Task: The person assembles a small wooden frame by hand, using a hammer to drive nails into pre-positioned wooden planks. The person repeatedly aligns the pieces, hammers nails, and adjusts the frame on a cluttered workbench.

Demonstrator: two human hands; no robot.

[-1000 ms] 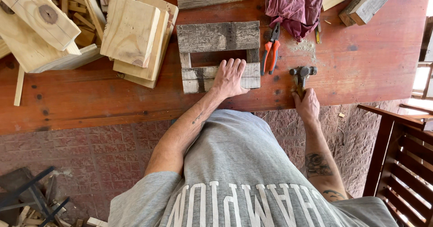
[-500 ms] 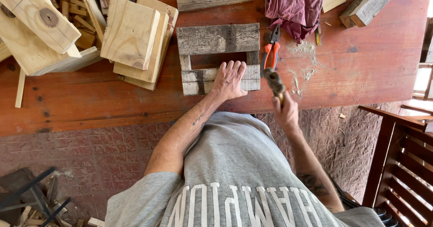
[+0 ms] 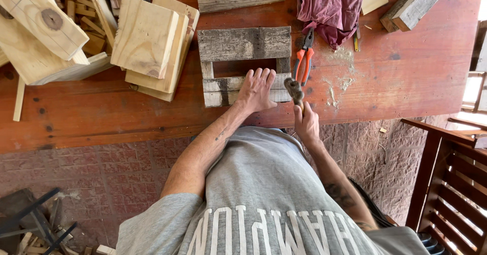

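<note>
At the near edge of the red worktop [image 3: 395, 77] we have the left hand [image 3: 257, 90] flat, fingers spread, pinning the weathered grey wooden frame [image 3: 243, 65]. Right hand [image 3: 306, 123] is clenched on the hammer [image 3: 294, 90]; its head sits at the frame's right end, just right of the left fingers. Frame's long axis runs left-right; boards grey, cracked, rough. Orange-handled pliers [image 3: 303, 62] lie just beyond.

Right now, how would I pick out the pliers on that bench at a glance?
Start at the red wooden table and find the maroon cloth at its far edge. Just below the cloth, right of the grey wooden frame, lie the pliers, the only tool with orange handles.
</note>
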